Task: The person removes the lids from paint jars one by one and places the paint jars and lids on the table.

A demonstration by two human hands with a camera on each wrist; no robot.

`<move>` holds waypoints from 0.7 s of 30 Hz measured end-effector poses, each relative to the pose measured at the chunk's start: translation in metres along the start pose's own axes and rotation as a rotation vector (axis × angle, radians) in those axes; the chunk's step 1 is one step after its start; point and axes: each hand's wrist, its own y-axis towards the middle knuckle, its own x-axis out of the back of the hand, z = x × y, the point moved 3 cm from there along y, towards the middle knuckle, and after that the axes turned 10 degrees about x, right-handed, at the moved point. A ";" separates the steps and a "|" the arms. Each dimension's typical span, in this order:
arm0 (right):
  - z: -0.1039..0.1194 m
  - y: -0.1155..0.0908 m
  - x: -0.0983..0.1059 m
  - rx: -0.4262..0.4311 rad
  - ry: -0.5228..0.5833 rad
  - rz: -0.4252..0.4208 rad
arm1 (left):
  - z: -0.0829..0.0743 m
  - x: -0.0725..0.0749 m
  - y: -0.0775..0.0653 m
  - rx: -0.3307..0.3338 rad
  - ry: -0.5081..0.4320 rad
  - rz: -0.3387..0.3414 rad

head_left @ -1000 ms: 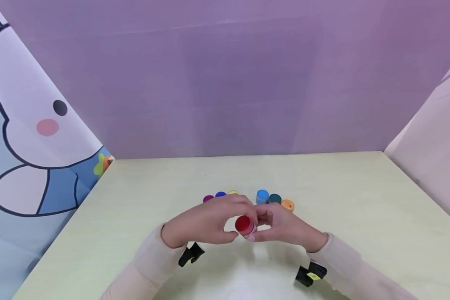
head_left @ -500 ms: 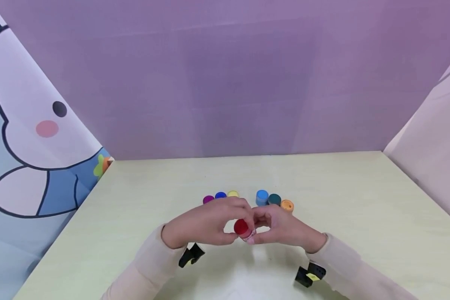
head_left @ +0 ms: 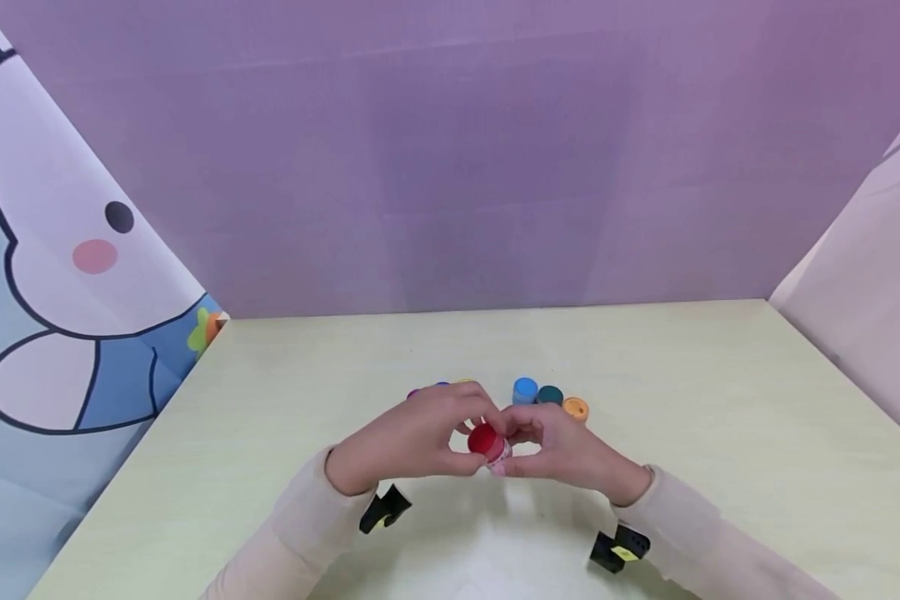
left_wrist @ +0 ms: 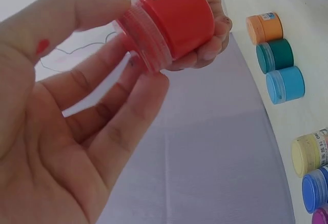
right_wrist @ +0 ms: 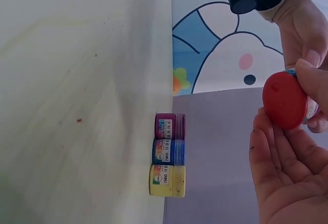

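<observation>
Above the counter, the left hand pinches the lid of the red jar the right hand grips, while only the right wrist view shows the purple jar, dark-blue jar and yellow jar whole.

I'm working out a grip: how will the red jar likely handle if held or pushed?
The red jar is probably stiff: its wall shows no dent in the right hand. Its smooth body may slip, though the ridged lid could help. Laid on its side, its round shape would probably roll.
</observation>
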 end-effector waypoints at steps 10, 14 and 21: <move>-0.001 -0.001 0.000 -0.025 -0.083 -0.025 | 0.004 -0.003 0.002 0.129 0.046 -0.029; -0.001 -0.001 0.000 -0.024 -0.107 -0.028 | 0.005 -0.005 0.003 0.179 0.071 -0.041; -0.004 -0.002 0.000 -0.040 -0.095 -0.018 | 0.007 -0.005 0.003 0.176 0.081 -0.016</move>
